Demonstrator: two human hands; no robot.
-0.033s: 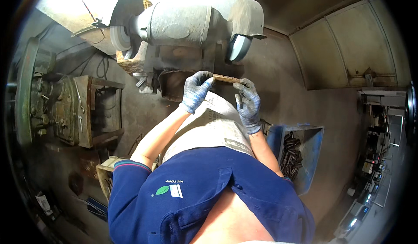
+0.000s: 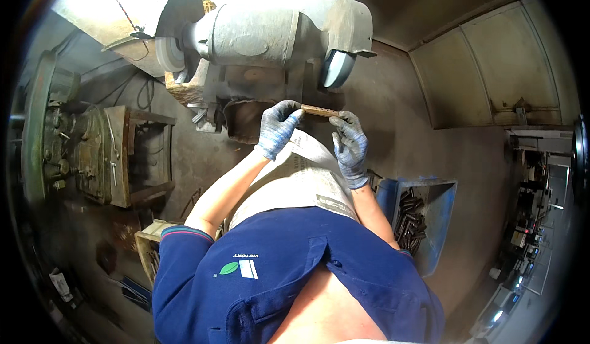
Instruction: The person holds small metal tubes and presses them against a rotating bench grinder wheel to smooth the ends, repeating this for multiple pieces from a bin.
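Both my hands, in grey-blue work gloves, hold a short brownish metal bar (image 2: 319, 110) with a row of small holes along it. My left hand (image 2: 277, 129) pinches its left end between thumb and fingers. At the other end, my right hand (image 2: 350, 147) grips with closed fingers. The bar lies nearly level, tilted slightly down to the right, above my lap. Just beyond it stands a grey double-ended bench grinder (image 2: 252, 37), with a pale grinding wheel (image 2: 169, 54) on the left and another wheel (image 2: 338, 69) on the right. The bar is apart from both wheels.
A blue bin (image 2: 439, 221) full of dark metal parts (image 2: 410, 224) stands by my right arm. A pale crate (image 2: 147, 252) is near my left elbow. Left stands a greenish machine (image 2: 86, 147). Metal panels (image 2: 491, 67) rise at the far right.
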